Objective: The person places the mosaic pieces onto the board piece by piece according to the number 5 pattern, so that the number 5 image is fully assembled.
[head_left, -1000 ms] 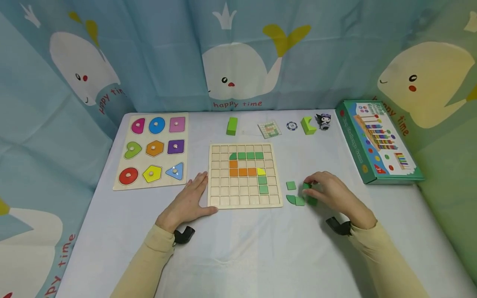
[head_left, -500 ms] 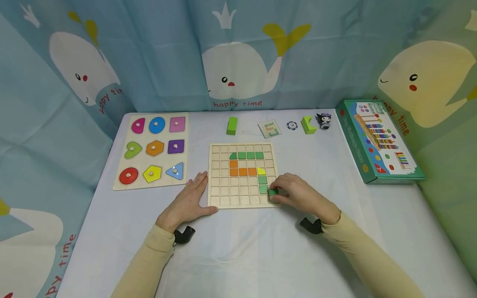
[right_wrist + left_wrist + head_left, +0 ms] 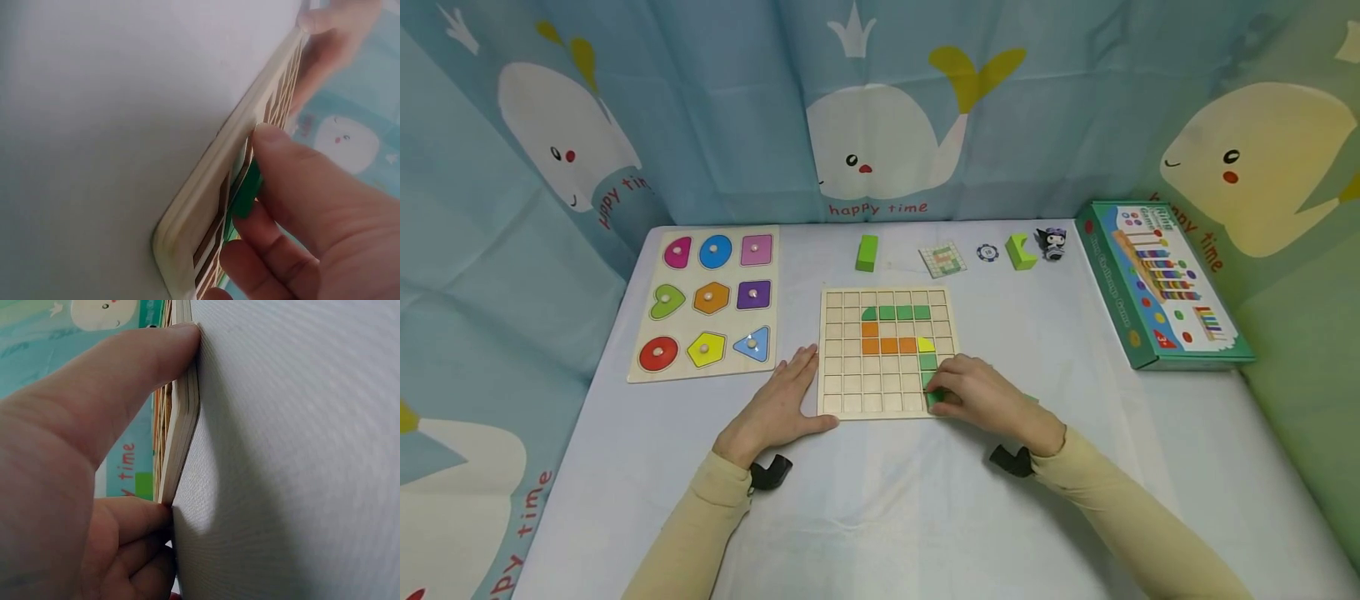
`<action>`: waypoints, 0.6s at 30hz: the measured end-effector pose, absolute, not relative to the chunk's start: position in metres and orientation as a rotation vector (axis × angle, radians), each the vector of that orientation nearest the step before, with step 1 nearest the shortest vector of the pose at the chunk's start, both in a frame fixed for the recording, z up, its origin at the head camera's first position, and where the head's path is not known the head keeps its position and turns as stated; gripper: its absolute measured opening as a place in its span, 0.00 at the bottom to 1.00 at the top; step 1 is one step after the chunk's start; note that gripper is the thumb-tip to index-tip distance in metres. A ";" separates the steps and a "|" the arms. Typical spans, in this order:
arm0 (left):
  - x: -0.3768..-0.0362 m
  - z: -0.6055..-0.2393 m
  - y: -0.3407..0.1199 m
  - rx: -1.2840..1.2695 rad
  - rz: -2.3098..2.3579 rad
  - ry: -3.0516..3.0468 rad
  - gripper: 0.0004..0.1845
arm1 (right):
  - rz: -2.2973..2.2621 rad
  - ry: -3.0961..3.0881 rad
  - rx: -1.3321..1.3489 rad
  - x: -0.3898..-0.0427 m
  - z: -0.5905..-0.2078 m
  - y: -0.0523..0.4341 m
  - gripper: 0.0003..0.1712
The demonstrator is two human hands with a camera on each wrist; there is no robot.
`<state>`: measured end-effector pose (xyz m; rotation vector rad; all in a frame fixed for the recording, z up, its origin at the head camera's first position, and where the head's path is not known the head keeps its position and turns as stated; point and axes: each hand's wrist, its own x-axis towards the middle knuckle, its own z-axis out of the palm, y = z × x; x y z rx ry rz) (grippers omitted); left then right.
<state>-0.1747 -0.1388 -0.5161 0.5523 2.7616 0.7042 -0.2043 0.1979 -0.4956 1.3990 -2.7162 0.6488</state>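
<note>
A wooden grid board (image 3: 853,387) lies mid-table, with a row of green tiles (image 3: 904,313), orange tiles (image 3: 888,346), a yellow rounded tile (image 3: 926,344) and more green tiles down the right side. My left hand (image 3: 775,410) rests flat by the board's left edge, its thumb touching the front corner; the left wrist view shows thumb and fingers against the board's side (image 3: 184,419). Between thumb and fingers my right hand (image 3: 988,400) pinches a green tile (image 3: 245,190), tilted in a cell near the front, below the other green tiles. The right hand partly covers it.
A puzzle of knobbed shapes (image 3: 643,333) lies left. Along the back are a green block (image 3: 867,253), a pattern card (image 3: 943,260), a chip (image 3: 987,253), a notched green block (image 3: 1021,252) and a figurine (image 3: 1052,244). A game box (image 3: 1165,287) sits right.
My right hand has picked up a green tile from the loose ones at right and carried it left onto the board's front cells. The left hand has stayed in place.
</note>
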 end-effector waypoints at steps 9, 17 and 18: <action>-0.175 -0.518 -0.139 0.561 0.705 2.770 0.57 | 0.600 -2.745 1.387 -0.203 -0.497 0.196 0.15; -0.175 -0.518 -0.139 0.556 0.700 2.771 0.57 | 0.603 -2.772 1.360 -0.203 -0.498 0.195 0.16; -0.175 -0.518 -0.139 0.556 0.699 2.771 0.57 | 0.602 -2.775 1.356 -0.203 -0.497 0.195 0.17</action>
